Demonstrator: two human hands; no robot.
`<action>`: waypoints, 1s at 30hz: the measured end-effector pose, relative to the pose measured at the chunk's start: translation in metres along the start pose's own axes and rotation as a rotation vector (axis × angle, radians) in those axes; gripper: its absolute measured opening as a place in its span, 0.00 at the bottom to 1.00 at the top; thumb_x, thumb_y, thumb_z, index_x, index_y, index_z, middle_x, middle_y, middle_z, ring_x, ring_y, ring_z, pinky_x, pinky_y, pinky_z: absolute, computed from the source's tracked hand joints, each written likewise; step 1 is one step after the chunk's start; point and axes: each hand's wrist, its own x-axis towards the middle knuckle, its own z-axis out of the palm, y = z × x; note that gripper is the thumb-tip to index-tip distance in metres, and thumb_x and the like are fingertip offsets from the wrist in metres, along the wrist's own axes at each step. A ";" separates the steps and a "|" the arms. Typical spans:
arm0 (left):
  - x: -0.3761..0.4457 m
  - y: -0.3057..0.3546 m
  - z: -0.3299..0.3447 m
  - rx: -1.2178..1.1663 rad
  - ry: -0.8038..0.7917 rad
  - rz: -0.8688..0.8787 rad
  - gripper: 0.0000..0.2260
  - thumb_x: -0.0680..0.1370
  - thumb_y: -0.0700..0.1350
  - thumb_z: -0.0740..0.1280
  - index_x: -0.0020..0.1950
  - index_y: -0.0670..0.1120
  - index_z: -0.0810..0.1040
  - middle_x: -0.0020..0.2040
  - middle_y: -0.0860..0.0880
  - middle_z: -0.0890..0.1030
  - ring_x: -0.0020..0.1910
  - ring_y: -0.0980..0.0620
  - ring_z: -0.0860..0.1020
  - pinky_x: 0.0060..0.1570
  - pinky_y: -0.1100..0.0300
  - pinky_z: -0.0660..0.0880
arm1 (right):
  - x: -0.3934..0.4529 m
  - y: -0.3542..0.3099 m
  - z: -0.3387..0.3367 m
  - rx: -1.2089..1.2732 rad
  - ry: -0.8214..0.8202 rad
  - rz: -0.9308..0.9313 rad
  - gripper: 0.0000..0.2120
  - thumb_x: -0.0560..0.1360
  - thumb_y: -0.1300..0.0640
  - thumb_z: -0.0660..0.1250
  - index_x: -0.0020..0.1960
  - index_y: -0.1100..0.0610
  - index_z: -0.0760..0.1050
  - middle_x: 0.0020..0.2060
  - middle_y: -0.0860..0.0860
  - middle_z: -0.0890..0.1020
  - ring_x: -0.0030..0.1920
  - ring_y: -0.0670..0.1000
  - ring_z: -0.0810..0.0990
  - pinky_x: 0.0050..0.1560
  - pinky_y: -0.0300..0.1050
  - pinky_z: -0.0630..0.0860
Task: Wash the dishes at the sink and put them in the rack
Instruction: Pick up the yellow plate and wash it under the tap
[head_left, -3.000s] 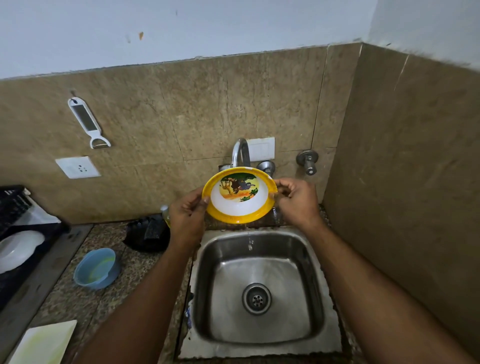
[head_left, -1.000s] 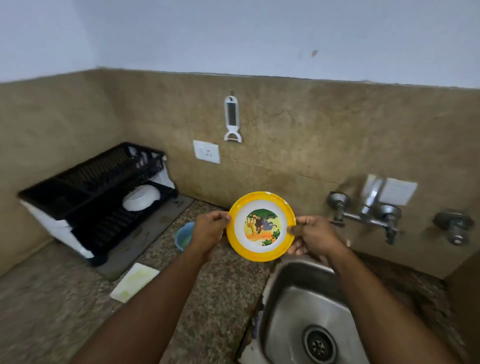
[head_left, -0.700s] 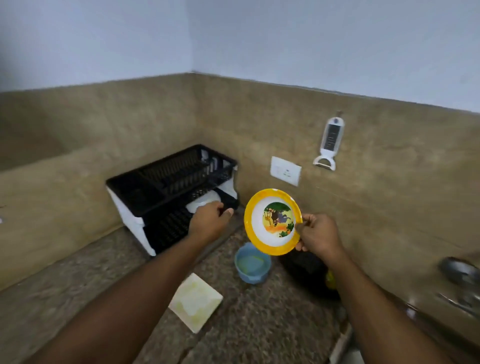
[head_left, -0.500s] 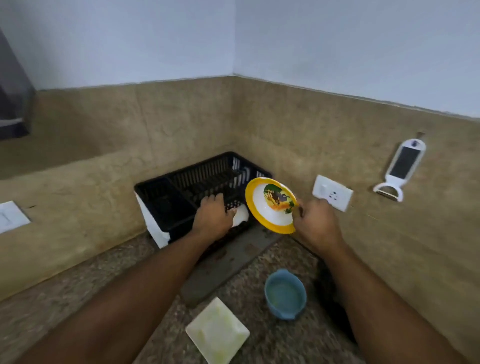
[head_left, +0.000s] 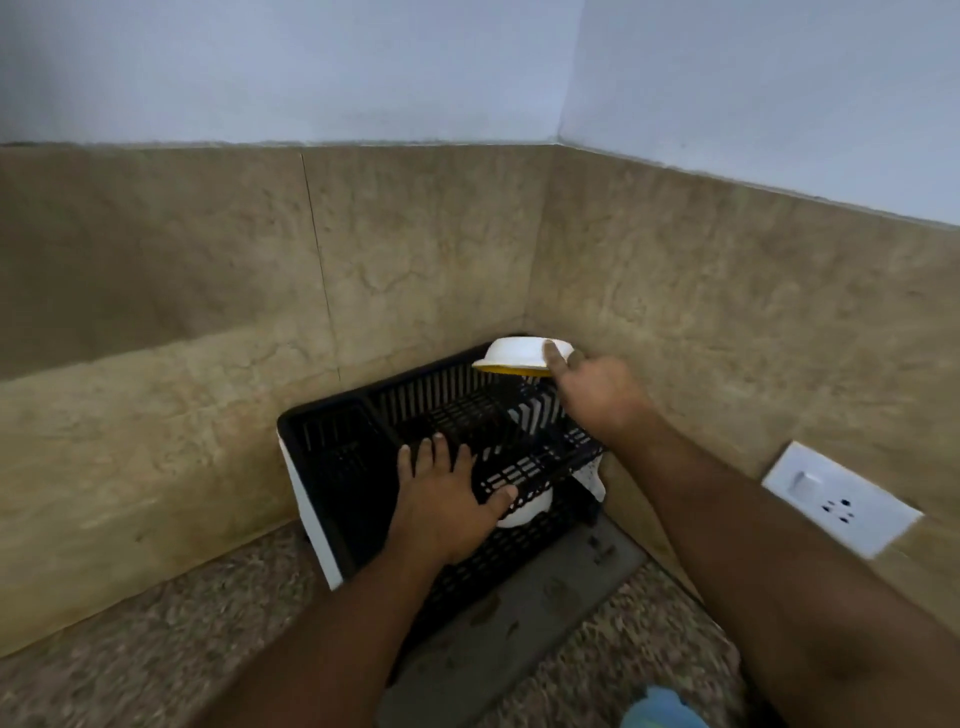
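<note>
The yellow-rimmed bowl (head_left: 514, 356) is face down, its white underside up, over the far right corner of the black two-tier dish rack (head_left: 363, 431). My right hand (head_left: 592, 389) grips the bowl's right rim. My left hand (head_left: 447, 499) lies flat, fingers spread, on the front edge of the rack's upper tier and holds nothing. A white dish (head_left: 522, 512) rests on the lower tier, partly hidden under my left hand.
The rack stands in the corner of two tan tiled walls on a grey drain mat (head_left: 519, 623). A white wall socket (head_left: 839, 499) is at right. A blue bowl (head_left: 660, 709) shows at the bottom edge on the speckled counter (head_left: 130, 665).
I turned left from the sink toward the rack. My left hand let go of the bowl and went to the rack's top tier. My right hand flipped the bowl face down over the rack's far corner.
</note>
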 end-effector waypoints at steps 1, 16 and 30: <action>0.000 0.000 0.000 0.010 0.004 0.003 0.45 0.76 0.76 0.42 0.84 0.49 0.53 0.84 0.38 0.50 0.83 0.41 0.46 0.79 0.40 0.35 | 0.012 -0.004 0.009 -0.037 -0.016 -0.035 0.31 0.83 0.60 0.55 0.83 0.63 0.49 0.63 0.62 0.79 0.53 0.62 0.83 0.40 0.51 0.67; 0.004 0.006 0.006 0.056 -0.001 0.016 0.45 0.76 0.76 0.38 0.85 0.48 0.50 0.84 0.37 0.46 0.83 0.40 0.44 0.78 0.39 0.33 | 0.054 -0.028 0.089 0.051 -0.102 -0.087 0.32 0.81 0.60 0.59 0.83 0.60 0.52 0.73 0.69 0.68 0.57 0.64 0.82 0.47 0.55 0.80; -0.008 0.014 -0.007 -0.021 0.033 0.058 0.38 0.81 0.70 0.47 0.82 0.46 0.63 0.82 0.39 0.60 0.82 0.42 0.56 0.81 0.42 0.41 | -0.037 -0.026 0.037 0.765 -0.063 0.233 0.36 0.78 0.60 0.65 0.84 0.50 0.56 0.73 0.57 0.75 0.64 0.59 0.79 0.60 0.48 0.76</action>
